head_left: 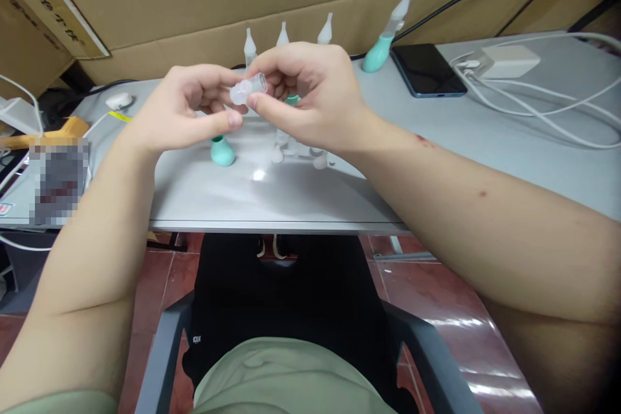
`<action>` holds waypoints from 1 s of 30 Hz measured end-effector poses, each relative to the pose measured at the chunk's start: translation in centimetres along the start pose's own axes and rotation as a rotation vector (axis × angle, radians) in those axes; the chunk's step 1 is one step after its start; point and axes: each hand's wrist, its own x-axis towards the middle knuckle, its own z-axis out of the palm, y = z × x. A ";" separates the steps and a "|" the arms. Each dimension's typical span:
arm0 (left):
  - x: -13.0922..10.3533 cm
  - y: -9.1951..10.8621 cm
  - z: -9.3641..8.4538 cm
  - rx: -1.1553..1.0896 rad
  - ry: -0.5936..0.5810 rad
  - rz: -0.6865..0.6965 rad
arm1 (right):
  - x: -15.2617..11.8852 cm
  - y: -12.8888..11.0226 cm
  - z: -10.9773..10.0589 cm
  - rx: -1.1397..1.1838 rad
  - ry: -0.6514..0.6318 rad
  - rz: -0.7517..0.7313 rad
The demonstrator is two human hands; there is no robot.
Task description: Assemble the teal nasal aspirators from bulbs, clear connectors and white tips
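Between the thumb and fingers of my right hand [310, 90] is a small clear plastic tube piece [250, 88] with a rounded whitish end pointing left. My left hand [194, 103] is beside that end, its thumb apart from its curled fingers; whether its fingertips touch the piece is hard to tell. Under the hands, an open-topped mint-green rubber bulb [222, 152] stands on the table. Small clear plastic parts [320, 159] lie to its right. Behind my hands rise white tapered nozzles [250, 45], their lower parts partly hidden. An assembled nasal aspirator [383, 42] stands upright, tilted, at the back right.
The grey table [204, 200] backs onto a cardboard wall [194, 6]. A dark phone [429, 70], a white charger [509, 61] and looping white cable lie on the right. At left are a white earbud case [119, 101], a yellow object [68, 130] and a blurred-out patch.
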 end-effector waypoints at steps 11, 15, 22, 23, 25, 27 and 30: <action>-1.0 2.6 -3.2 0.548 -0.380 -0.424 | 0.2 0.1 -0.5 0.054 0.014 -0.004; -1.0 2.7 -2.8 0.554 -0.418 -0.469 | 0.3 0.1 -0.5 0.055 -0.008 0.040; -1.2 3.1 -2.1 0.546 -0.355 -0.377 | 0.3 0.3 -0.7 0.059 -0.013 0.020; -1.2 3.3 -2.0 0.535 -0.333 -0.346 | 0.3 0.3 -0.7 0.053 -0.012 0.039; -1.4 3.6 -1.6 0.500 -0.272 -0.299 | 0.3 0.1 -0.8 0.065 -0.022 0.080; -1.4 3.5 -1.2 0.446 -0.214 -0.283 | 0.4 0.0 -0.7 0.148 -0.022 0.099; -1.3 2.4 -0.6 0.308 -0.092 -0.205 | 0.7 -0.1 -0.3 0.288 0.038 0.107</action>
